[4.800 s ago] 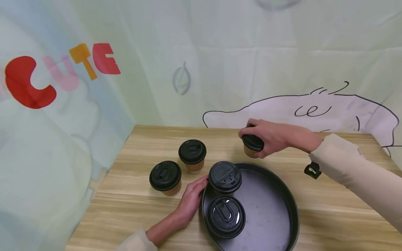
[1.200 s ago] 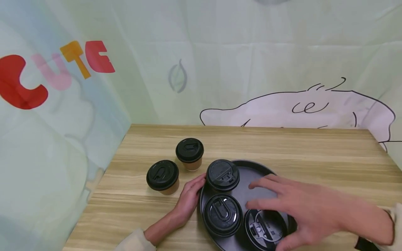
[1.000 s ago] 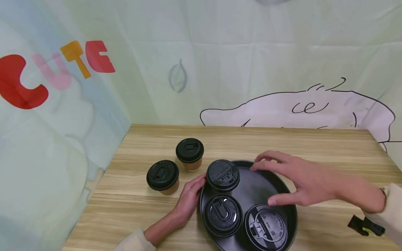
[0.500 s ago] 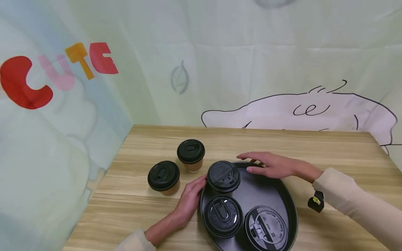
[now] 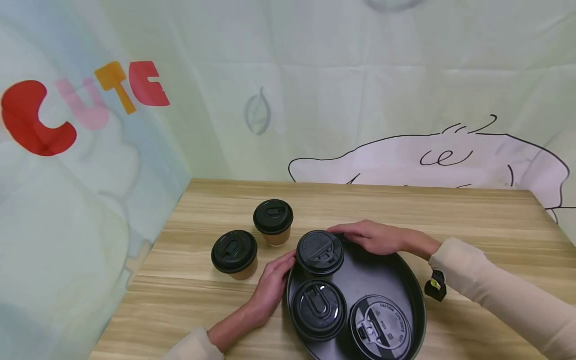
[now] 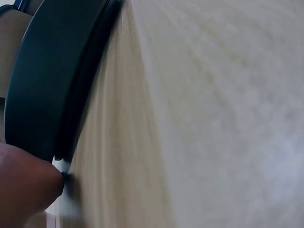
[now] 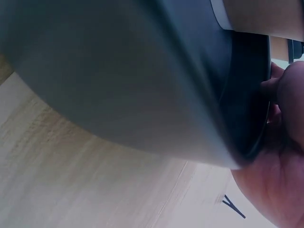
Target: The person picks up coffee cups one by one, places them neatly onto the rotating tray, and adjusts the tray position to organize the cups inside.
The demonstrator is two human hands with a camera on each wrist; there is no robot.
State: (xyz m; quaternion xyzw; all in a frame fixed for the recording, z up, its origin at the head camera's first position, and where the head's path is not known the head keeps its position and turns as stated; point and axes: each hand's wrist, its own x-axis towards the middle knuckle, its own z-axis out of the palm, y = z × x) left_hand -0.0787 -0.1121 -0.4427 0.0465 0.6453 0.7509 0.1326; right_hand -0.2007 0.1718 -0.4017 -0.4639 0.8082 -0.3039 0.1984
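Observation:
A round black tray [image 5: 416, 295] lies on the wooden table, with three black-lidded paper cups standing in it. These are a far cup [image 5: 320, 252], a near-left cup [image 5: 320, 309] and a near-right cup [image 5: 381, 327]. My left hand [image 5: 270, 290] holds the tray's left rim, its thumb against the edge in the left wrist view. At the far rim my right hand [image 5: 375, 237] grips the tray [image 7: 142, 95], thumb over the inner side and fingers outside. The right fingertips are partly hidden behind the far cup.
Left of the tray stand two more lidded brown cups, one nearer [image 5: 235, 254] and one farther back [image 5: 273, 221]. A printed cloth backdrop [image 5: 315, 110] rises behind the table [image 5: 472, 220] and along its left side.
The right hand set a cup in the tray's near right, let go, then moved back to the far rim and took hold of it. The left hand stayed on the left rim.

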